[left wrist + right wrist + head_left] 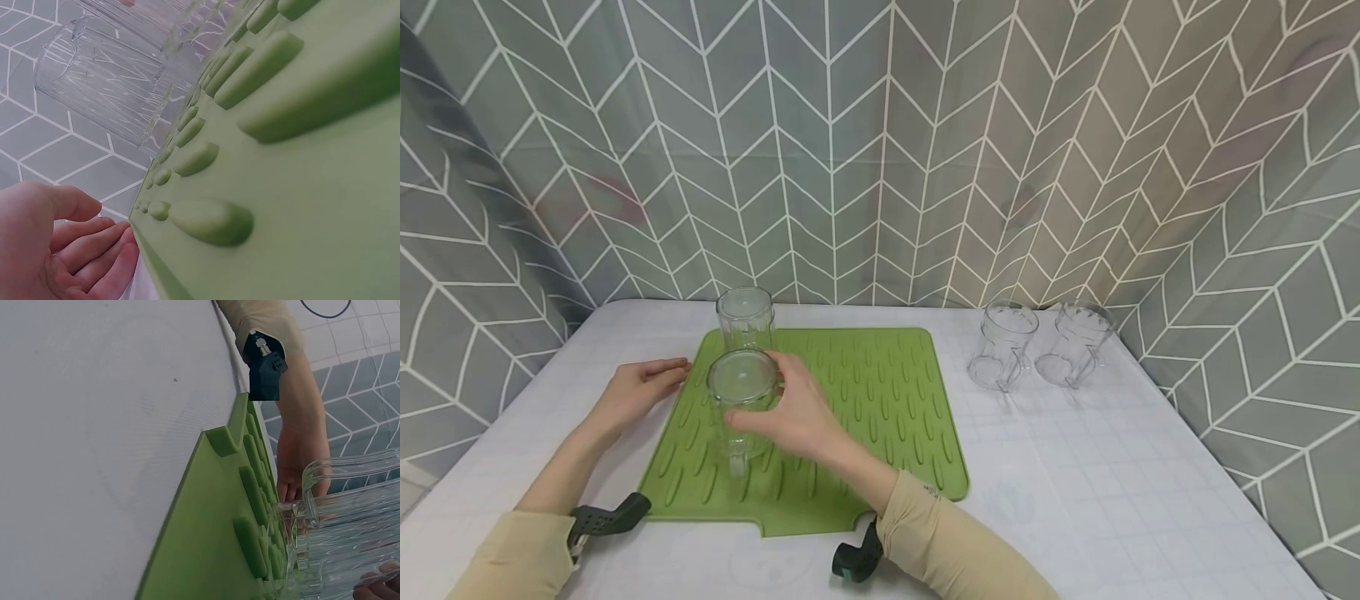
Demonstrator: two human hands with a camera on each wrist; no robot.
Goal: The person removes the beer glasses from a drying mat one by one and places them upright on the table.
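A clear glass mug (743, 387) stands on the left part of a green drying mat (880, 475), its handle towards the near side. My right hand (801, 417) grips this mug from the right, thumb on the near side and fingers behind. Just beyond it, near the mat's back left corner, is another clear glass mug (747, 321). My left hand (638, 392) lies beside the mat's left edge, holding nothing. In the left wrist view its loosely bent fingers (94, 250) are by the mat's edge. The right wrist view shows the mug's handle (350, 465) close up.
Two more clear glass mugs, one (1002, 346) nearer the mat and one (1073, 343) farther right, stand on the white tablecloth (1075, 483). A patterned curtain (865, 150) hangs behind the table and along its sides. Raised oblong ridges cover the mat.
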